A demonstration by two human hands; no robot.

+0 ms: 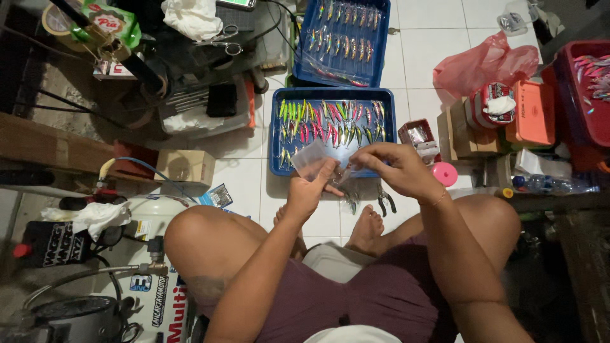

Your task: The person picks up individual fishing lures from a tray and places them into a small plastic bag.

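I sit on a white tiled floor with my knees apart. My left hand pinches a small clear plastic bag by its lower edge. Fingers of my right hand are curled at the bag's right side, pinching something small that I cannot make out. Just beyond both hands lies a blue tray filled with several bright fishing lures in green, pink and yellow. Pliers lie on the floor between my feet and the tray.
A second blue tray of bagged lures lies farther away. A pink plastic bag, an orange box and a red bin stand at the right. A white compressor tank, hoses and a cardboard box crowd the left.
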